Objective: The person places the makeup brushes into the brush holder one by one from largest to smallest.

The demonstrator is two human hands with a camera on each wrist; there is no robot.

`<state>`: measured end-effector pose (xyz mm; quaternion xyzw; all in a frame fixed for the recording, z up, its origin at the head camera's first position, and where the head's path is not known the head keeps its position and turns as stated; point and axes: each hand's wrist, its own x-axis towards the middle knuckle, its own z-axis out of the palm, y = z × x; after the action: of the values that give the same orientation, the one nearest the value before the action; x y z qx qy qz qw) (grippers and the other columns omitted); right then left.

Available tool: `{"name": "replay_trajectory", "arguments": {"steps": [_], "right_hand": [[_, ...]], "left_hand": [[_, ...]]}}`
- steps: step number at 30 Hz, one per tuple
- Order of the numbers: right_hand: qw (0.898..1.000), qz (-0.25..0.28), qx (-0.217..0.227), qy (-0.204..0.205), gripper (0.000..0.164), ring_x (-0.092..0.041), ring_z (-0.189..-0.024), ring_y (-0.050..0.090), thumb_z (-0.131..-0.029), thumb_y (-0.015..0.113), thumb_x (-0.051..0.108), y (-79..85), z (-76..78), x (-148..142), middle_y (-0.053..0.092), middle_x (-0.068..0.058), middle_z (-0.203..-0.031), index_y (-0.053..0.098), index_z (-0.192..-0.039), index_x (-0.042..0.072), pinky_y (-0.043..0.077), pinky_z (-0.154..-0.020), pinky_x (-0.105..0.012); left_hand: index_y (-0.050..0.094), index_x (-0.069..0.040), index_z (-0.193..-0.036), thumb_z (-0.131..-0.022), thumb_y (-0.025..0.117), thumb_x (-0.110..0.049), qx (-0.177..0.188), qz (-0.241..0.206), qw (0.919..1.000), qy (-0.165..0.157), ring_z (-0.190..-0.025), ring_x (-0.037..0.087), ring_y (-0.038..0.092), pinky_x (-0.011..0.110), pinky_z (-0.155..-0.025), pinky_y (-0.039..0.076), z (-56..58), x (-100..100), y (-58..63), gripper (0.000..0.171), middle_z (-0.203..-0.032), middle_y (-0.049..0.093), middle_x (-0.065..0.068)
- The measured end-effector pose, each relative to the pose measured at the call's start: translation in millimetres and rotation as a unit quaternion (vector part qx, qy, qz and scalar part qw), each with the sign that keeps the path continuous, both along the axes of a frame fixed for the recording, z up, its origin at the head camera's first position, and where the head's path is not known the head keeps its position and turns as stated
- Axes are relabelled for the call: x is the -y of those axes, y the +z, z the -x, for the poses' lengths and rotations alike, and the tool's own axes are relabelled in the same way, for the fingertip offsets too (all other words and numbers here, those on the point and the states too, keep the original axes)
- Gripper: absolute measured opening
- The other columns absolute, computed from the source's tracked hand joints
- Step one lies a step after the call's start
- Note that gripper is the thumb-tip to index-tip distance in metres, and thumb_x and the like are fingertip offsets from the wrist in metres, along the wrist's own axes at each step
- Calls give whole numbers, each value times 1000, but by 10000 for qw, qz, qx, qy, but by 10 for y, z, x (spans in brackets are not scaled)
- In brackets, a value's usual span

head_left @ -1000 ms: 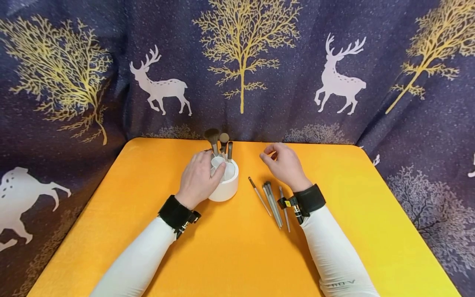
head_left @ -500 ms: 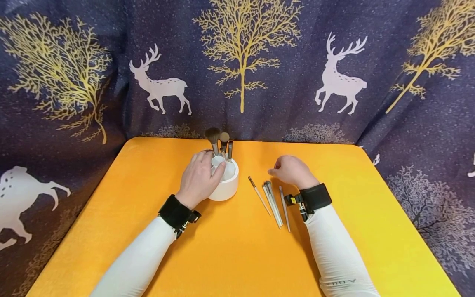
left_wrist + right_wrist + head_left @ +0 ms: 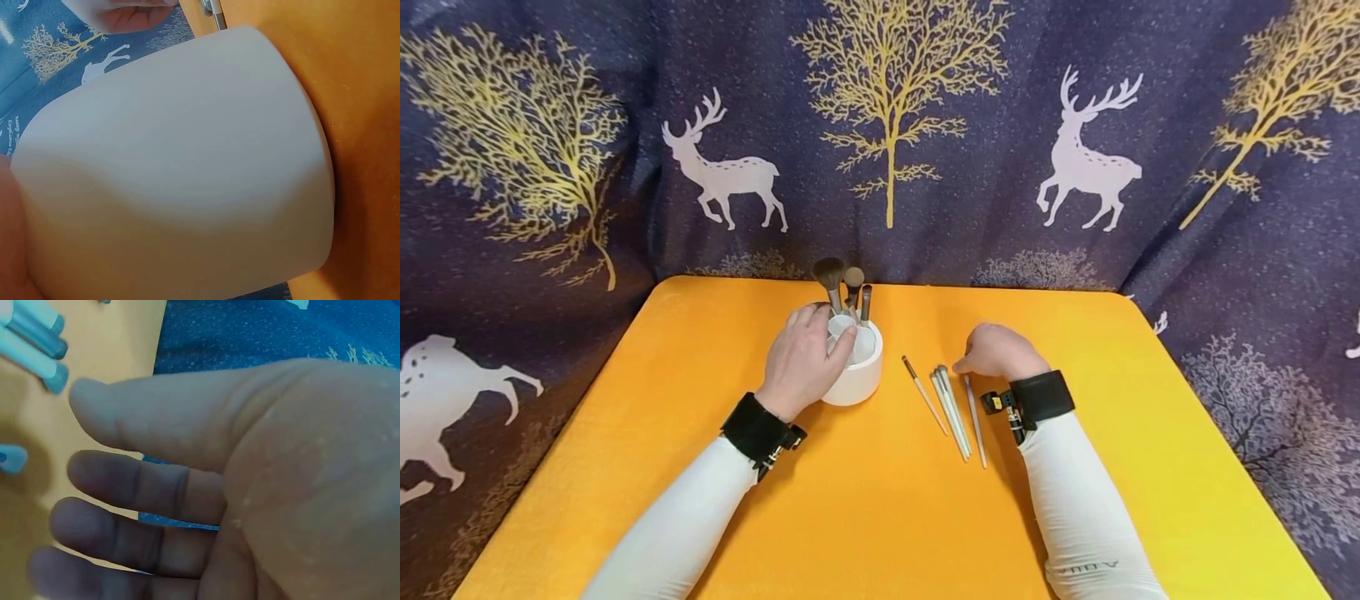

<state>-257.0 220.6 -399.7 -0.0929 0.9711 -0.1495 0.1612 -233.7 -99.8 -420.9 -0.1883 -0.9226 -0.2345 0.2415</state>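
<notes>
A round white makeup brush holder stands upright on the table, with several dark-tipped makeup brushes in its rear part. My left hand grips it from the left, thumb over the rim. Its smooth white wall fills most of the left wrist view. To the right, my right hand hovers at the top end of a lone slim brush. In the right wrist view the fingers are loosely extended and hold nothing; brush heads lie just beyond the thumb.
Left of the lone brush lies a close bundle of brushes, and a separate brush slants nearer the holder. The orange tabletop ends at a dark curtain printed with deer and trees.
My right hand has moved down and to the right, from beyond the loose brushes to the top end of the lone one. My left hand stays on the holder.
</notes>
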Motion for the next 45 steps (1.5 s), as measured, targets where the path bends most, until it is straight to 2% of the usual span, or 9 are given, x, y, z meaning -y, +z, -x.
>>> {"name": "replay_trajectory", "arguments": {"steps": [4,9,17,23,27,34,40,45], "right_hand": [[9988,-9,483,45,45,-16,-42,32,-85,74,41,-24,-7,-44,34,4,-50,52,-54,16,34,-48,-32],[9936,212,1111,72,41,-16,-40,35,-85,75,39,-61,-27,-56,43,-1,-50,64,-61,7,41,-50,-32],[9924,69,1214,187,33,-16,-44,42,-81,78,39,-114,-41,-24,57,-5,-57,71,-65,10,38,-44,-28],[9917,164,1235,317,24,-15,-43,42,-78,78,29,-164,-18,-40,60,-6,-58,72,-65,10,37,-44,-27],[9919,297,1182,366,20,-16,-43,42,-77,77,25,-180,2,-39,61,-8,-59,72,-64,10,36,-44,-28],[9926,584,964,457,27,-18,-43,40,-86,65,21,-193,63,-42,52,-5,-53,70,-64,7,33,-46,-29],[9989,192,355,254,40,-16,-43,34,-93,61,31,-249,119,-31,38,3,-50,60,-57,14,30,-47,-31],[10000,-33,-74,51,40,-16,-44,35,-91,62,35,-310,156,-16,35,4,-51,53,-55,19,29,-47,-31]], "left_hand": [[56,5,-129,-100,32,-60,41,29,10000,4,-114,31,50,45,-92,46,-6,-11,-2,75,-127,57,19],[56,5,-129,-100,32,-60,55,24,10000,24,-113,31,50,45,-91,46,-21,-13,10,75,-126,57,19],[56,6,-128,-100,30,-61,4,75,10000,45,-113,32,50,45,-92,46,-21,3,6,77,-126,57,20],[56,6,-128,-100,32,-59,-7,44,10000,30,-112,32,50,45,-90,47,-15,-3,-6,74,-125,58,19],[56,5,-128,-100,33,-59,-52,26,10000,9,-111,32,50,45,-88,47,0,2,-13,74,-125,57,19],[56,5,-128,-100,31,-62,-123,19,9999,28,-110,32,51,45,-88,48,7,18,-8,77,-126,57,20],[56,5,-128,-100,32,-61,-105,43,9999,24,-110,32,51,45,-89,47,9,14,-10,76,-126,57,20],[56,5,-129,-100,33,-60,-76,78,9999,42,-112,32,50,45,-90,47,7,12,-15,75,-127,57,20]]}}
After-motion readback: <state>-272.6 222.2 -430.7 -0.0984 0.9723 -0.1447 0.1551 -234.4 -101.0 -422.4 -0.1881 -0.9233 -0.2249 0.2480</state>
